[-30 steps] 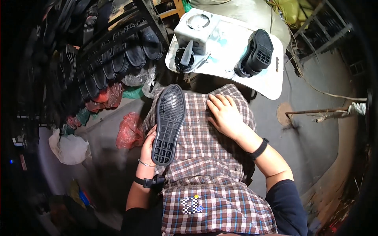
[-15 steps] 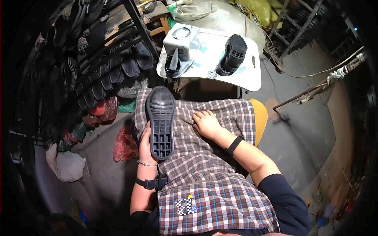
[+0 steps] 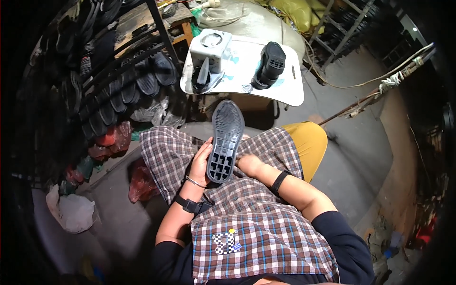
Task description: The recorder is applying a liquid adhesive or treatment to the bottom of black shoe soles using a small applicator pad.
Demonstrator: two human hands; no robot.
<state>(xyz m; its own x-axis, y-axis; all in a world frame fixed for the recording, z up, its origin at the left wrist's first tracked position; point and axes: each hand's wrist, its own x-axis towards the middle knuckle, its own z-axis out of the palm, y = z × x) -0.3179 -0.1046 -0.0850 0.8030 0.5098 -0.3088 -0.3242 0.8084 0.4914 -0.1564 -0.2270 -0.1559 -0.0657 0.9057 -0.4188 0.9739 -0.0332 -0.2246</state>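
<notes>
Shoe sole point(image 3: 225, 141) upright in left hand point(image 3: 201, 164)

Left hand point(image 3: 200, 161) grips a dark shoe sole point(image 3: 225, 140) from its left edge, tread side up, heel end w/ open grid cells toward the person, toe pointing at the white tray table point(image 3: 289, 88); right hand point(image 3: 249, 164) rests on the plaid cloth point(image 3: 251, 223) over the lap, touching the sole's heel end on its right. On the table: 1 black shoe point(image 3: 269, 64), a white box point(image 3: 210, 45) and a black pot w/ a brush point(image 3: 202, 78). Metal rack point(image 3: 118, 80) w/ rows of dark soles stands at left, plastic bags point(image 3: 71, 211) on the floor below it.
</notes>
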